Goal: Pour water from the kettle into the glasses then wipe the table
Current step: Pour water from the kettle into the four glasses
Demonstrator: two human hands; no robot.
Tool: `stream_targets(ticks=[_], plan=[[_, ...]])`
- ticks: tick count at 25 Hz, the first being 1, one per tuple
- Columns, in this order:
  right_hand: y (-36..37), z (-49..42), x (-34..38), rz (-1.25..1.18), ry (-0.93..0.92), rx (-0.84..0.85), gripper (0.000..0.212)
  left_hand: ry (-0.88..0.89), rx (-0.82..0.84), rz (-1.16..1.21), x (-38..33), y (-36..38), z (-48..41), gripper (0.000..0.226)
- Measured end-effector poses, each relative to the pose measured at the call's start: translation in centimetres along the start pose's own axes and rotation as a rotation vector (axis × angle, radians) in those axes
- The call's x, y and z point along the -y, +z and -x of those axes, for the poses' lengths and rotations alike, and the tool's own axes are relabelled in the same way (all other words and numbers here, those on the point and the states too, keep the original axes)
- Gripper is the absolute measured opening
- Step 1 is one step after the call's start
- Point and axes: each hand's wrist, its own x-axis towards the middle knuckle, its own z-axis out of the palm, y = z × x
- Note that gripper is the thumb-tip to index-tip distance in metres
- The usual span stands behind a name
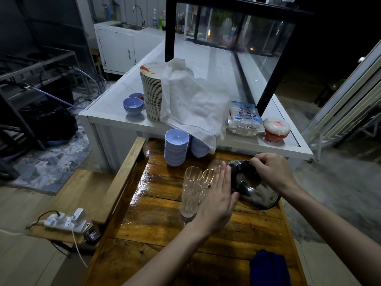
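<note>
A shiny steel kettle (254, 190) with a black handle stands on the wet wooden table (165, 223). My right hand (270, 170) grips the black handle at its top. Flat and with fingers together, my left hand (218, 201) presses against the kettle's left side. Two tall clear ribbed glasses stand upright just left of that hand: the nearer glass (190, 193) and a second glass (209, 176) partly hidden behind my fingers. A dark blue cloth (269, 269) lies at the table's near right edge.
Two stacks of lilac bowls (176, 147) stand at the table's far end. Behind is a white counter (107, 114) with a plate stack (151, 93) under a white cloth (191, 102), packets and a glass display case. A power strip (66, 221) lies on the bench at left.
</note>
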Motion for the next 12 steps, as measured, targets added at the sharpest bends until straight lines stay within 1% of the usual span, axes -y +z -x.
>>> stream_targets(ticks=[12], plan=[[0.24,-0.47,0.45,0.047,-0.016,-0.022,0.032,-0.014,-0.008,0.025,0.23,-0.3,-0.17,0.067]])
